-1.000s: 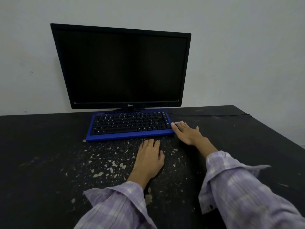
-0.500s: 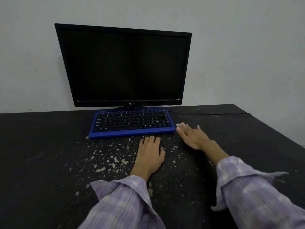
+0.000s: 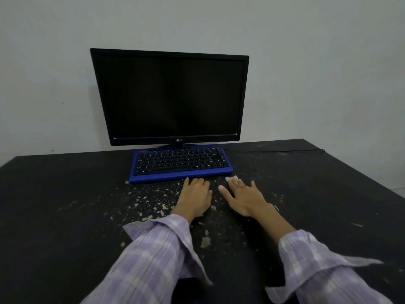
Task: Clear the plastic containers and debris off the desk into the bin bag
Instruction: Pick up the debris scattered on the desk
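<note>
Pale flakes of debris [image 3: 151, 200] lie scattered over the black desk [image 3: 65, 205] in front of the keyboard. My left hand [image 3: 194, 198] lies flat, palm down, on the desk among the flakes. Just to its right, my right hand [image 3: 243, 197] rests with fingers spread, its fingertips on a small white scrap [image 3: 232, 178] near the keyboard's right front corner. A larger flake [image 3: 205, 242] sits between my purple checked sleeves. No plastic containers or bin bag are in view.
A blue keyboard with black keys [image 3: 180, 163] stands right beyond my hands. Behind it a dark LG monitor [image 3: 171, 97] stands against the wall. A thin black cable [image 3: 274, 150] runs along the desk's back right. The desk's right edge slants past [image 3: 372, 183].
My right hand has slid from the keyboard's right corner back toward me and leftward, closer to my left hand, dragging the white scrap. The view has pulled back and tilted up.
</note>
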{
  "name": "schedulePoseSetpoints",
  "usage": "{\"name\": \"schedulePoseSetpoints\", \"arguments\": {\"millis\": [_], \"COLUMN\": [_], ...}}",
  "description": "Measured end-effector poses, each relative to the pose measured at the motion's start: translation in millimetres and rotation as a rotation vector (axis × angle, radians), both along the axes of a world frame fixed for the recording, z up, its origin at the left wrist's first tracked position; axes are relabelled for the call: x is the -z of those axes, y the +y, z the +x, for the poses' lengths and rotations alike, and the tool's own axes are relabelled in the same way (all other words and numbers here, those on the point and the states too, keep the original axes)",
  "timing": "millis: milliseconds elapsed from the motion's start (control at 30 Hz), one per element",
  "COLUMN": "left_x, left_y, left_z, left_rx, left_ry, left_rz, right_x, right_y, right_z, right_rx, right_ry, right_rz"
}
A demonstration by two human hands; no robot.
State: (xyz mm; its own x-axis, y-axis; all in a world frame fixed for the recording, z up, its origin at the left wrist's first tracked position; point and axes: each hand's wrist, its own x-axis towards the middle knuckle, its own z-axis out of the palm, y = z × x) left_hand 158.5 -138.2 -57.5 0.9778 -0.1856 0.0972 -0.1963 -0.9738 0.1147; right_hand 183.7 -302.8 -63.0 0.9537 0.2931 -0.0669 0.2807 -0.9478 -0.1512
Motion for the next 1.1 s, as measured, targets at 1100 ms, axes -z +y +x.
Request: {"name": "schedulePoseSetpoints", "arguments": {"millis": [1100], "left_x": [19.7], "left_y": [219.7], "left_z": [-106.2], "left_rx": [-0.352], "left_ry": [-0.130], "left_rz": [-0.092], "right_x": [-7.2], "right_y": [252.5], "right_z": [-66.4], "right_rx": [-0.261], "right_ry": [0.075], "right_rz": [-0.039]}}
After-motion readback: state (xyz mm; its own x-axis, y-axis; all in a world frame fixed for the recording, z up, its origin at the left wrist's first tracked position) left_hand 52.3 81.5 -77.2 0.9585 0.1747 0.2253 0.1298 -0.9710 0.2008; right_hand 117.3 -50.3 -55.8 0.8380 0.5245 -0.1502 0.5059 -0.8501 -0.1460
